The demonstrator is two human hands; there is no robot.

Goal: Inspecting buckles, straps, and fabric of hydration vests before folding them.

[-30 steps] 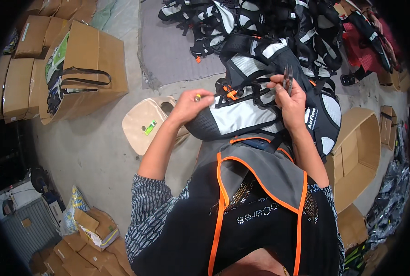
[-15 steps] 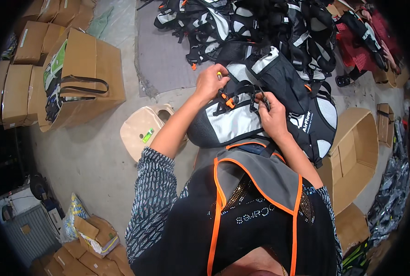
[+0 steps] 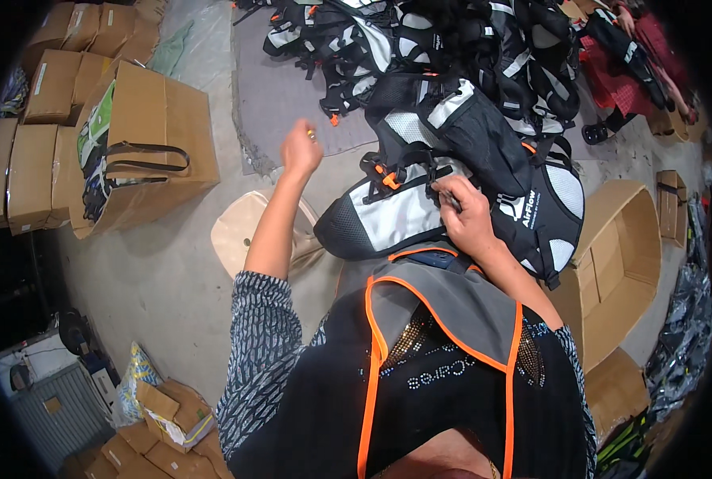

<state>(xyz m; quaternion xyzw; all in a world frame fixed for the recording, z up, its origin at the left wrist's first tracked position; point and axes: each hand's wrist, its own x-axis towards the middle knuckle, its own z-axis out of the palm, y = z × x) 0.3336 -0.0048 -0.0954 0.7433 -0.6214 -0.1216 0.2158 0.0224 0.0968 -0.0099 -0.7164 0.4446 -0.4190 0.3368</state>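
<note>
A black, white and grey backpack [image 3: 400, 209] lies across my lap, with an orange buckle [image 3: 388, 177] and black straps on its upper side. My right hand [image 3: 466, 211] is closed over the white panel, gripping a small dark metal tool [image 3: 452, 199] whose kind I cannot make out. Off to the left, apart from the backpack, my left hand [image 3: 300, 150] is raised above the floor with its fingers curled in. A small yellow and dark bit shows at those fingers; whether it is held or worn is unclear.
A beige plastic stool [image 3: 232, 227] stands under my left forearm. Many similar backpacks [image 3: 420, 40] are heaped ahead on a grey mat [image 3: 272, 120]. Open cartons stand left [image 3: 172, 120] and right [image 3: 619, 255]. Another person [image 3: 651, 40] works at the far right.
My left hand has pulled away from the backpack, leftward. My right hand has shifted slightly down along the white panel. The green lighter seen on the stool before is out of sight, where my forearm now passes.
</note>
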